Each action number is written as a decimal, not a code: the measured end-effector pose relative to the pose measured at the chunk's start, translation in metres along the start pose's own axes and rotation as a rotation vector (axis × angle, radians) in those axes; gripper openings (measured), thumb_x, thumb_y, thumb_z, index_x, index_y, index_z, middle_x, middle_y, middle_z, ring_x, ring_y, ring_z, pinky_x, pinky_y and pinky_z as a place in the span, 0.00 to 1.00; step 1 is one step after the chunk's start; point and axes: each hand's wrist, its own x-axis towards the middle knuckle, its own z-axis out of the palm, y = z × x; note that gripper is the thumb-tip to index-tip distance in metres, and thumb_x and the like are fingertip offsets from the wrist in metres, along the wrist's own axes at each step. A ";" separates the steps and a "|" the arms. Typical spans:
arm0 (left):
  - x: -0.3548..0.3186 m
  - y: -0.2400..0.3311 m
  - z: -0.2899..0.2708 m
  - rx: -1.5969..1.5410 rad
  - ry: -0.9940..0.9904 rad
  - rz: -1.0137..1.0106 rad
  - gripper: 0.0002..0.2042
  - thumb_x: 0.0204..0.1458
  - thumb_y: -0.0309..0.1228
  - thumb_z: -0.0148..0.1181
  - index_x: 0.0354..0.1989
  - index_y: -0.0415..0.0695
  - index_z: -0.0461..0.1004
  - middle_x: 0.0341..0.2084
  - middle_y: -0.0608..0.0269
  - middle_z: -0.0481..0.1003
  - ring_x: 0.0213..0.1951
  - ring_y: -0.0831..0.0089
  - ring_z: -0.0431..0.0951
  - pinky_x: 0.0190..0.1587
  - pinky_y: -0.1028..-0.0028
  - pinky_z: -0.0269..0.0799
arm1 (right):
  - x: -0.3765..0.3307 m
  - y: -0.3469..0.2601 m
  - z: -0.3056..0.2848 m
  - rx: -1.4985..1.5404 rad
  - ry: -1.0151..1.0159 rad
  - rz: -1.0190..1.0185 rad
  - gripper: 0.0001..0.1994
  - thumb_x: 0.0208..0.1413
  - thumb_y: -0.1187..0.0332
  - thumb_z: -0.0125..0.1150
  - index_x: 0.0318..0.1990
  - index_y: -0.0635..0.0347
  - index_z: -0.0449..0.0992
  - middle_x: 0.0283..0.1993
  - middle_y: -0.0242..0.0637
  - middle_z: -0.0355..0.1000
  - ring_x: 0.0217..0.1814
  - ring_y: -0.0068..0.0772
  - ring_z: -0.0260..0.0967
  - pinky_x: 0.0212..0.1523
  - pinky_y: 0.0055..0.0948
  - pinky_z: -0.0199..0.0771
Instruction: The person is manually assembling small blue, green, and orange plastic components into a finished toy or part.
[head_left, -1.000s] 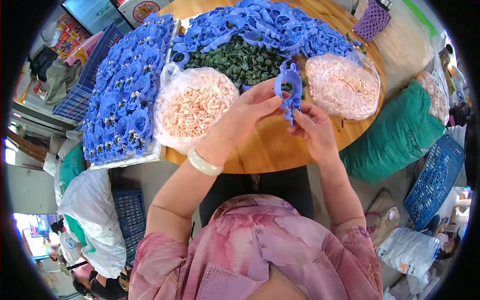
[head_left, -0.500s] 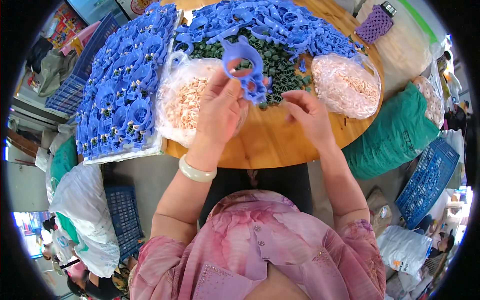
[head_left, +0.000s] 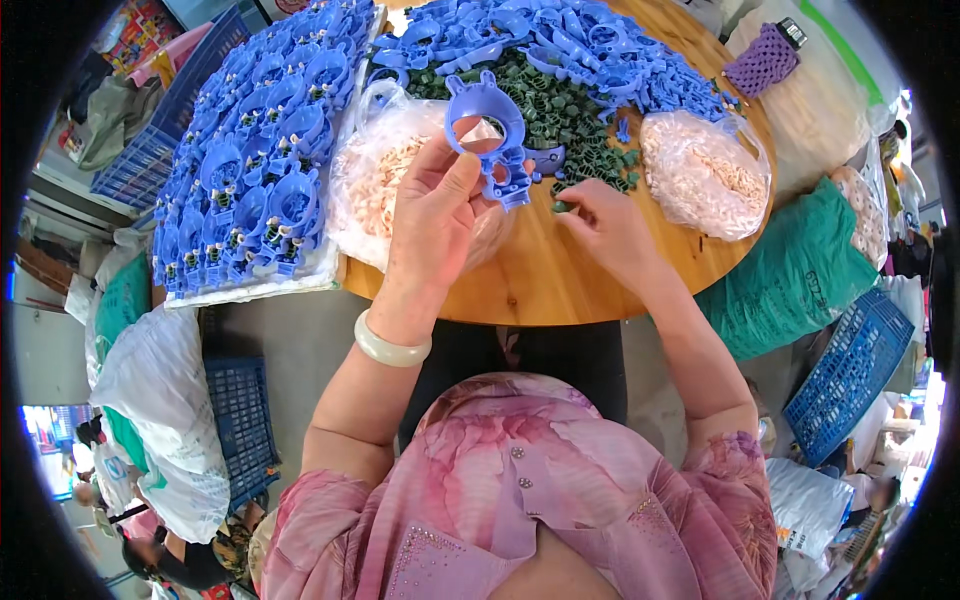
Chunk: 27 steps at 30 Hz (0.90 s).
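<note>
Two bare hands work over the round wooden desk [head_left: 530,290]: the left hand [head_left: 432,205] has its grip closed on a blue plastic ring-shaped part [head_left: 492,135], raised above a clear bag of pale pieces [head_left: 385,180]. The right hand [head_left: 605,225] rests low on the desk with its grip pinched narrow on a small dark green piece [head_left: 562,207], at the edge of the green pile [head_left: 555,105]. Finished blue parts [head_left: 250,190] lie packed on a tray to the left.

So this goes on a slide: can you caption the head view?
Left hand holds up a blue plastic part while right hand picks at small green pieces on round wooden table.
</note>
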 end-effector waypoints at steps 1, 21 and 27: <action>-0.002 -0.001 0.003 0.008 -0.001 -0.013 0.17 0.56 0.26 0.49 0.54 0.41 0.63 0.44 0.56 0.71 0.43 0.58 0.75 0.45 0.64 0.73 | -0.006 0.000 -0.001 0.342 0.038 0.148 0.09 0.51 0.70 0.57 0.40 0.59 0.72 0.34 0.33 0.71 0.33 0.29 0.70 0.32 0.27 0.70; -0.017 -0.055 0.018 -0.007 0.004 -0.263 0.17 0.54 0.27 0.53 0.53 0.40 0.64 0.40 0.64 0.71 0.38 0.77 0.74 0.40 0.75 0.73 | -0.037 -0.019 -0.028 1.170 0.416 0.286 0.10 0.50 0.80 0.56 0.41 0.63 0.72 0.37 0.31 0.71 0.37 0.20 0.68 0.39 0.23 0.71; -0.018 -0.054 0.021 -0.062 -0.003 -0.284 0.22 0.53 0.25 0.53 0.57 0.41 0.59 0.46 0.59 0.69 0.45 0.72 0.73 0.44 0.73 0.72 | -0.040 -0.026 -0.033 0.787 0.439 0.179 0.08 0.45 0.81 0.60 0.35 0.64 0.74 0.38 0.33 0.72 0.39 0.22 0.69 0.40 0.21 0.69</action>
